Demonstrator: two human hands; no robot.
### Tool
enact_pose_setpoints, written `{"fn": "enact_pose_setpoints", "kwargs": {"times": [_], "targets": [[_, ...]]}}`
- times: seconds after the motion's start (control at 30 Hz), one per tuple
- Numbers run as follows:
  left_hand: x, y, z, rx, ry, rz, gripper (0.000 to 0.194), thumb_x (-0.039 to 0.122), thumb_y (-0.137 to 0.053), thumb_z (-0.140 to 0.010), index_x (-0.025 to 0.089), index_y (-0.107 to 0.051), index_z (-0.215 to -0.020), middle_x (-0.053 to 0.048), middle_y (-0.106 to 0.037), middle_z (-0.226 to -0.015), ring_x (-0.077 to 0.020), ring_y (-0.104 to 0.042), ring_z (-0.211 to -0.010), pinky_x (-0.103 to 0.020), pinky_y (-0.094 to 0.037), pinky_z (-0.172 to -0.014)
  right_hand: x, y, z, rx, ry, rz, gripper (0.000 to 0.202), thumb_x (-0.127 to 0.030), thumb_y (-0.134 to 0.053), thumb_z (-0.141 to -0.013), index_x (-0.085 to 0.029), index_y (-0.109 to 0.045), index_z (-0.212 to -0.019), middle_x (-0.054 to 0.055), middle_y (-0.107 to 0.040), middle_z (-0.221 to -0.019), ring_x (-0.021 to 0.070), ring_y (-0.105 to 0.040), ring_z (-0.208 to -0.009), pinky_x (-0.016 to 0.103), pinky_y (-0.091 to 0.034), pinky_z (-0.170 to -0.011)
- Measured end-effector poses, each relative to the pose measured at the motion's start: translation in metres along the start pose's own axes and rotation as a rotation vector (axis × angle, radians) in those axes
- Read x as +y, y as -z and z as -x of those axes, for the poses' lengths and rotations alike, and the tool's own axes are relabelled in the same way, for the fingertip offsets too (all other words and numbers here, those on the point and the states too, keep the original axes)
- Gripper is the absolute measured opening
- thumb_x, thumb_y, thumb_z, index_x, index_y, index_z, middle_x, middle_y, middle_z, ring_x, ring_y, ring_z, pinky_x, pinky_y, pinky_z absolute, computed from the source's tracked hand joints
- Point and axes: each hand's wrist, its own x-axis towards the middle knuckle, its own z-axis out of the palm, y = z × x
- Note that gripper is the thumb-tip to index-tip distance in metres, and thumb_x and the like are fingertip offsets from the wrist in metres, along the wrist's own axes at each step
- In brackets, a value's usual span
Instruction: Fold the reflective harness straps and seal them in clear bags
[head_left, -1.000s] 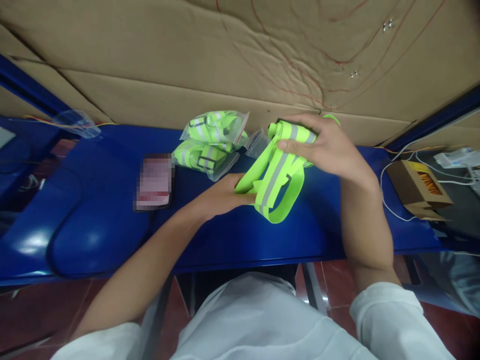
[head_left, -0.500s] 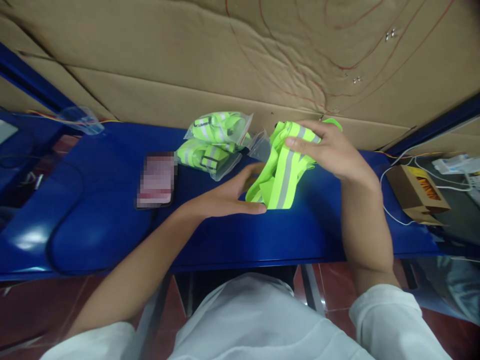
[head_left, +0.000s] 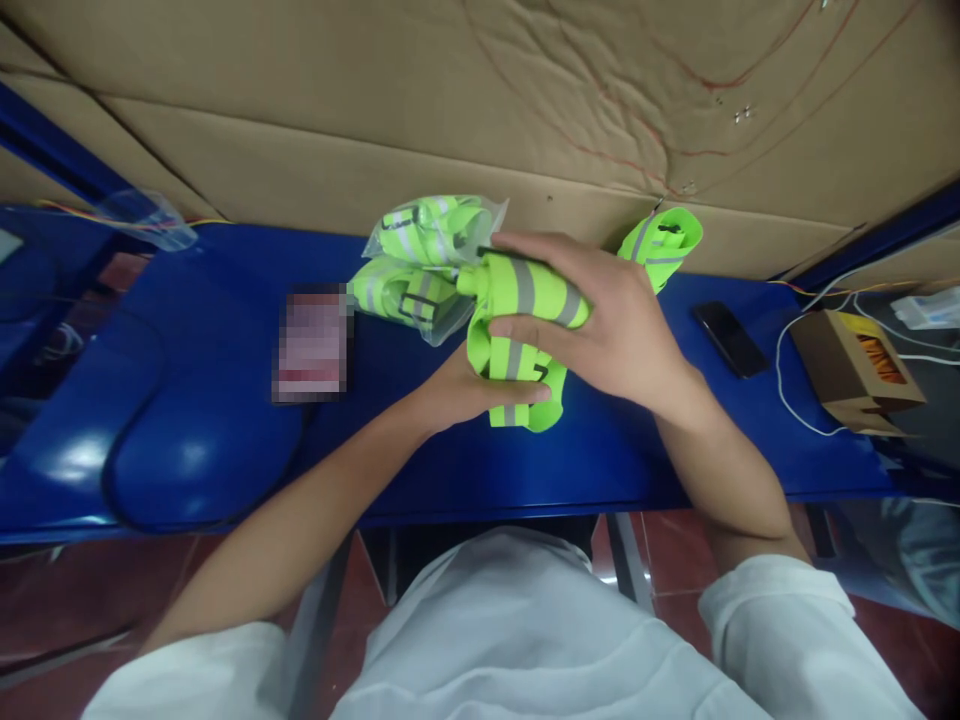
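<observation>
A folded bundle of neon-green strap with silver-grey bands (head_left: 514,345) is held above the blue table in front of me. My left hand (head_left: 480,392) grips its lower left part, thumb across the front, the other fingers hidden behind. From the upper right my right hand (head_left: 600,310) wraps round the top, thumb in front and fingers over the far side. Just left of the bundle lie clear bags with similar green straps, one (head_left: 431,232) behind the other (head_left: 409,298). Another rolled green strap (head_left: 660,245) is beyond my right hand, near the cardboard wall.
On the blue table (head_left: 225,360), a pixelated flat item (head_left: 311,345) lies at left and a black phone (head_left: 729,338) at right. An open cardboard box (head_left: 855,370) and white cables are at far right. A clear plastic cup (head_left: 161,225) lies at back left.
My right hand has moved left and toward me, closing over the bundle, which is now more compact. The rolled strap at the back and the black phone have come into view.
</observation>
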Motion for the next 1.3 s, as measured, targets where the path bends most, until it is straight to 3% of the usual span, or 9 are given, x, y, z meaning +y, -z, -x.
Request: {"fn": "enact_pose_setpoints", "kwargs": {"times": [0.1, 0.27, 0.47, 0.77, 0.9, 1.0, 1.1, 1.2, 1.3], "targets": [[-0.004, -0.002, 0.001, -0.020, 0.072, 0.035, 0.050, 0.043, -0.096, -0.071, 0.016, -0.077, -0.108, -0.009, -0.079, -0.105, -0.0319, -0.077, -0.102, -0.045, -0.066, -0.088, 0.005, 0.001, -0.002, 0.030, -0.083, -0.134, 0.045, -0.058, -0.079, -0.090, -0.028, -0.078, -0.124, 0.001, -0.077, -0.128, 0.0271, -0.071, -0.123, 0.036, -0.054, -0.108], [-0.005, -0.002, 0.000, -0.085, 0.159, 0.153, 0.054, 0.037, -0.095, -0.072, 0.013, -0.074, -0.116, -0.012, -0.079, -0.109, -0.0312, -0.077, -0.102, -0.047, -0.064, -0.091, 0.027, -0.002, -0.005, -0.032, -0.333, -0.389, 0.049, -0.067, -0.079, -0.086, -0.020, -0.081, -0.099, 0.002, -0.079, -0.094, 0.0224, -0.075, -0.091, 0.032, -0.059, -0.081], [0.006, 0.008, 0.001, -0.191, 0.297, 0.096, 0.054, 0.032, -0.099, -0.065, 0.015, -0.075, -0.111, -0.007, -0.079, -0.103, -0.0267, -0.076, -0.097, -0.038, -0.063, -0.086, 0.048, -0.013, -0.008, -0.221, -0.606, -0.768, 0.045, -0.066, -0.083, -0.083, -0.022, -0.081, -0.093, 0.003, -0.081, -0.092, 0.0240, -0.078, -0.089, 0.035, -0.064, -0.082], [0.001, 0.001, 0.001, -0.253, 0.289, 0.351, 0.041, 0.027, -0.095, -0.070, 0.014, -0.080, -0.107, -0.015, -0.082, -0.108, -0.0349, -0.079, -0.104, -0.052, -0.063, -0.097, 0.059, -0.018, -0.013, -0.206, -0.654, -0.826, 0.053, -0.067, -0.081, -0.083, -0.020, -0.078, -0.106, 0.006, -0.082, -0.104, 0.0253, -0.079, -0.093, 0.038, -0.067, -0.083], [-0.001, -0.001, 0.000, -0.277, 0.352, 0.339, 0.030, 0.030, -0.092, -0.076, 0.013, -0.079, -0.097, -0.014, -0.082, -0.095, -0.0272, -0.078, -0.079, -0.044, -0.066, -0.074, 0.060, -0.013, -0.013, -0.187, -0.619, -0.816, 0.047, -0.064, -0.081, -0.085, -0.021, -0.078, -0.104, 0.005, -0.082, -0.103, 0.0248, -0.080, -0.090, 0.039, -0.067, -0.085], [0.000, 0.001, -0.001, -0.267, 0.253, 0.121, 0.028, 0.034, -0.089, -0.079, 0.013, -0.077, -0.094, -0.010, -0.081, -0.085, -0.0227, -0.075, -0.073, -0.035, -0.062, -0.066, 0.061, -0.012, -0.010, -0.267, -0.646, -0.848, 0.049, -0.065, -0.079, -0.086, -0.022, -0.079, -0.111, 0.006, -0.083, -0.102, 0.0265, -0.080, -0.092, 0.041, -0.068, -0.085], [-0.004, 0.006, -0.005, -0.178, 0.056, -0.163, 0.034, 0.041, -0.088, -0.079, 0.016, -0.077, -0.099, -0.009, -0.081, -0.097, -0.0272, -0.077, -0.093, -0.040, -0.063, -0.085, 0.062, -0.014, -0.009, -0.316, -0.692, -0.861, 0.055, -0.068, -0.080, -0.084, -0.022, -0.081, -0.113, 0.007, -0.083, -0.100, 0.0283, -0.080, -0.094, 0.042, -0.068, -0.082], [-0.011, 0.012, -0.010, -0.009, -0.131, -0.335, 0.056, 0.049, -0.093, -0.073, 0.019, -0.073, -0.115, -0.011, -0.078, -0.121, -0.0336, -0.072, -0.117, -0.049, -0.057, -0.107, 0.061, -0.019, -0.008, -0.290, -0.719, -0.883, 0.054, -0.068, -0.082, -0.081, -0.022, -0.082, -0.110, 0.007, -0.083, -0.101, 0.0272, -0.080, -0.092, 0.041, -0.068, -0.081], [-0.014, 0.017, -0.012, 0.137, -0.204, -0.412, 0.089, 0.054, -0.100, -0.060, 0.019, -0.061, -0.132, -0.016, -0.071, -0.132, -0.0394, -0.069, -0.124, -0.055, -0.054, -0.108, 0.058, -0.025, -0.005, -0.233, -0.753, -0.895, 0.053, -0.067, -0.085, -0.078, -0.021, -0.082, -0.104, 0.007, -0.083, -0.098, 0.0240, -0.079, -0.083, 0.037, -0.068, -0.076]]}}
